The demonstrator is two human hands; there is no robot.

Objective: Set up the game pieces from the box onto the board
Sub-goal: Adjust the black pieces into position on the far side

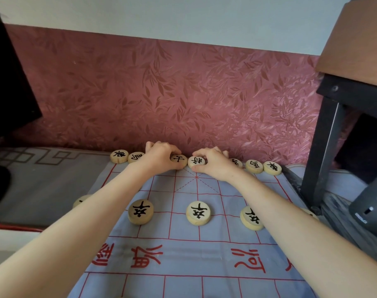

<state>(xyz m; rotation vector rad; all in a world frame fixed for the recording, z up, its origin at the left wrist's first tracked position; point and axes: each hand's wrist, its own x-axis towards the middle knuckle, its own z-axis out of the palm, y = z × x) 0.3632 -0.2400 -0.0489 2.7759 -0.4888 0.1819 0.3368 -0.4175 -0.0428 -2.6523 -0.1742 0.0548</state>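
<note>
A pale blue cloth board (183, 250) with red grid lines lies in front of me. Round wooden pieces with black characters stand along its far edge. My left hand (161, 155) grips one such piece (179, 159) in that far row. Right beside it, my right hand (213, 162) pinches the neighbouring piece (196, 161). Two pieces (127, 157) sit left of my left hand, and three (263, 167) right of my right hand. Nearer me stand three pawn pieces (198, 212), with two more half hidden behind my forearms. No box is in view.
A pink leaf-patterned wall (172, 93) rises just behind the far row. A dark table leg and frame (325, 147) stand at the right, with a grey device (372, 207) below. A grey patterned mat (43, 168) lies left of the board.
</note>
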